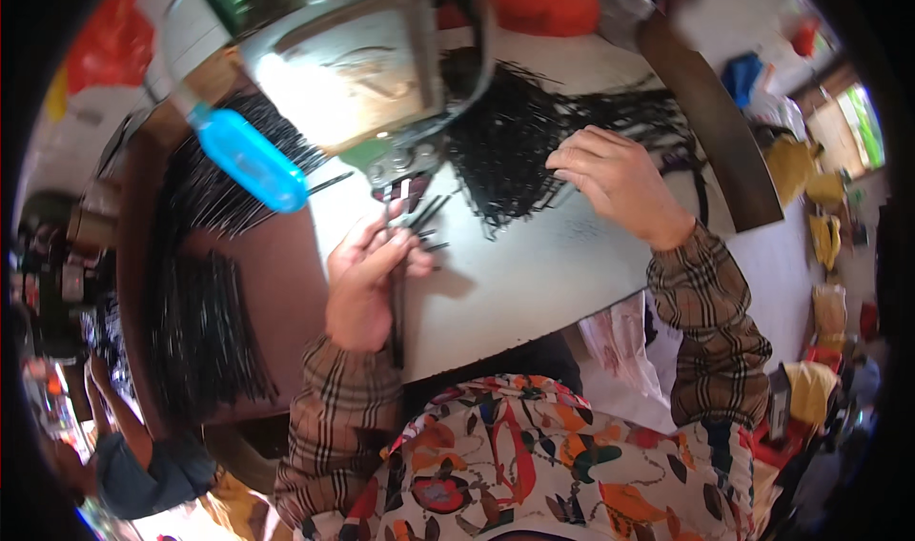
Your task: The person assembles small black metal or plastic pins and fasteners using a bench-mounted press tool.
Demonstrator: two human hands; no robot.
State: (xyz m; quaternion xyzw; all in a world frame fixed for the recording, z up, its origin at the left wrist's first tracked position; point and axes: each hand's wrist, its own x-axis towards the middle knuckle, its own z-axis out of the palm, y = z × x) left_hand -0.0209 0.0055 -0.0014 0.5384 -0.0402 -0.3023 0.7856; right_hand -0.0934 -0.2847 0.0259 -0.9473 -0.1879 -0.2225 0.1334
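In my left hand (372, 265) is a small bunch of thin black strips (397, 307), pinched between thumb and fingers. Their upper ends fan out beside the metal head (400, 164) of a small bench machine, and one long end hangs toward my wrist. My right hand (615, 174) hovers at the right edge of a tangled heap of black strips (510, 141). Its thumb and fingertips are drawn together, and whatever may be between them is too small to make out.
The machine's brightly lit panel (348, 64) and a blue plastic piece (253, 160) stand over the white tabletop (496, 303). Sorted black strips (210, 336) lie on the reddish-brown left part. A brown raised edge (715, 131) bounds the right. Another person's arm (124, 417) shows lower left.
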